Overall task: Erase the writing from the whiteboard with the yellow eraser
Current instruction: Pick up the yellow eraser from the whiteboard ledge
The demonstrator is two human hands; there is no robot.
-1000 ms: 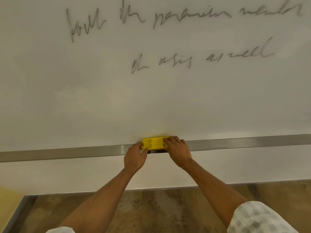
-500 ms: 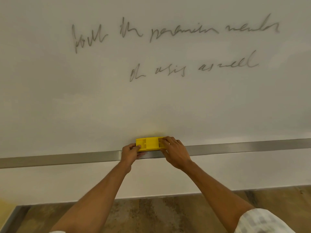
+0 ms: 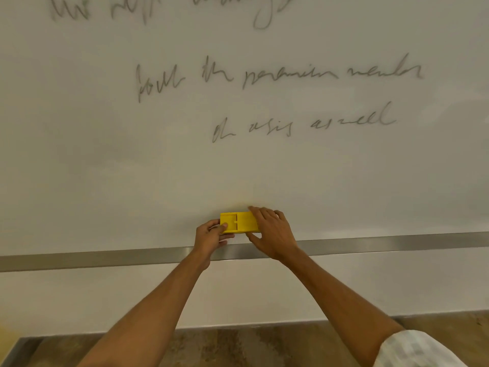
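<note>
A yellow eraser (image 3: 236, 221) is held flat against the lower whiteboard (image 3: 105, 168), just above the metal tray ledge (image 3: 383, 241). My left hand (image 3: 210, 235) pinches its left end and my right hand (image 3: 274, 231) covers its right end, fingers spread over it. Grey handwriting (image 3: 277, 75) runs across the board in three lines: one blurred at the top edge, one in the middle and a shorter line (image 3: 304, 125) below it, all well above the eraser.
A white wall strip (image 3: 79, 300) lies under the metal ledge. Below that is a wooden floor (image 3: 238, 345) and a metal edge (image 3: 16, 350) at the bottom left corner.
The eraser rose off the tray ledge onto the board surface with both hands on it. The view tilted up, bringing a third line of writing into sight at the top.
</note>
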